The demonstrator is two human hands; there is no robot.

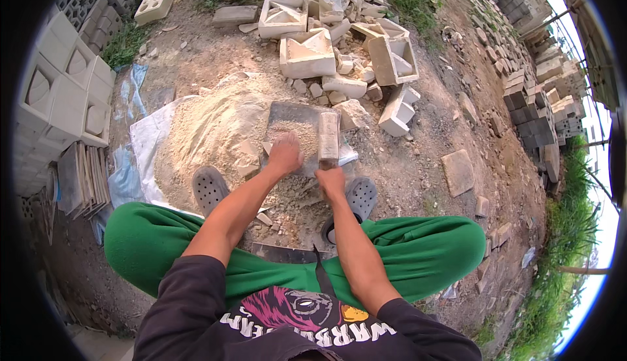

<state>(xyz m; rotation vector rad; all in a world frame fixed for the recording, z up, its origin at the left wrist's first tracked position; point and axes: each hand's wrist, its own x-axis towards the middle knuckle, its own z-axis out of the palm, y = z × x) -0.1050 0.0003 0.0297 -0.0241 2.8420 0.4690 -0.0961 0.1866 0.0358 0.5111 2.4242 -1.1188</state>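
My right hand (332, 182) is closed round the near end of a mallet-like tool. The tool's long, dusty, block-shaped head (328, 133) rests over the right side of a dark flat slab (287, 110). My left hand (285, 152) is on the slab's left part, its fingers spread down onto pale crushed crumbs (304, 130). A small broken chunk lies beside that hand. To its left a large heap of pale sandy grit (215, 122) spreads over a white sheet (147, 144).
Broken cream blocks (307, 54) and rubble are piled ahead. Stacked cream blocks (65, 86) and leaning boards (85, 181) stand at left. Grey bricks (529, 109) are stacked at right, with a square slab (458, 172) on the ground nearer. My clogs (361, 197) flank the work spot.
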